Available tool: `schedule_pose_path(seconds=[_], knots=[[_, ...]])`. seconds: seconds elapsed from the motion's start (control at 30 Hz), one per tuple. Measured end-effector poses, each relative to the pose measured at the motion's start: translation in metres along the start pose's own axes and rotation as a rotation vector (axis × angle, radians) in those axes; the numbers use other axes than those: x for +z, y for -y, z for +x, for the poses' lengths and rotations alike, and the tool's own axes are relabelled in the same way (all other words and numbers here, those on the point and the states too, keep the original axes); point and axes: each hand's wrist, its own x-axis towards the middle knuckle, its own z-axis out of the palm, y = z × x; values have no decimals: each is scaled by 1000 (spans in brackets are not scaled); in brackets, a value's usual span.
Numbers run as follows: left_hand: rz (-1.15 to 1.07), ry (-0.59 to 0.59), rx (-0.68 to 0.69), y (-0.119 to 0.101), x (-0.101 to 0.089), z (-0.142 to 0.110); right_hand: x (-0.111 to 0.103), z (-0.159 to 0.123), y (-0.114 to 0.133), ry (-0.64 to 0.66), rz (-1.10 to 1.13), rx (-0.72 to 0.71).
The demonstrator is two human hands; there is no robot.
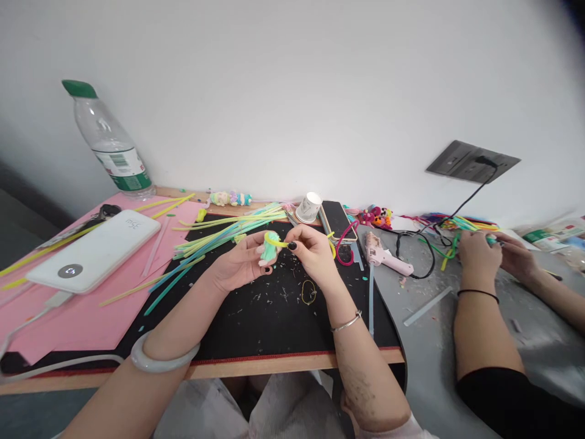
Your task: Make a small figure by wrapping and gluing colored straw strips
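Note:
My left hand point(237, 263) is closed around a small green fuzzy pipe-cleaner figure point(269, 246) above the black mat point(256, 323). My right hand point(313, 250) pinches a yellow pipe cleaner point(277, 243) that wraps across the figure's top. Both hands meet over the middle of the mat. A pale bangle sits on my left wrist and a thin silver bracelet on my right.
Loose pipe cleaners point(219, 235) lie fanned on the mat's left. A white power bank point(94, 250) rests on pink paper, a water bottle point(109, 143) behind it. A paper cup point(309, 207), phone point(337, 219) and pink glue gun point(386, 256) sit right. Another person's hands point(491, 256) work at the right.

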Motion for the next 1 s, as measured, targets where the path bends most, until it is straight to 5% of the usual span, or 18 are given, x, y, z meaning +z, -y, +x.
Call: schedule_pose_path(seconds=[1.0], knots=[[-76, 163, -64, -1, 1, -1, 1, 1, -4, -26, 78, 67]])
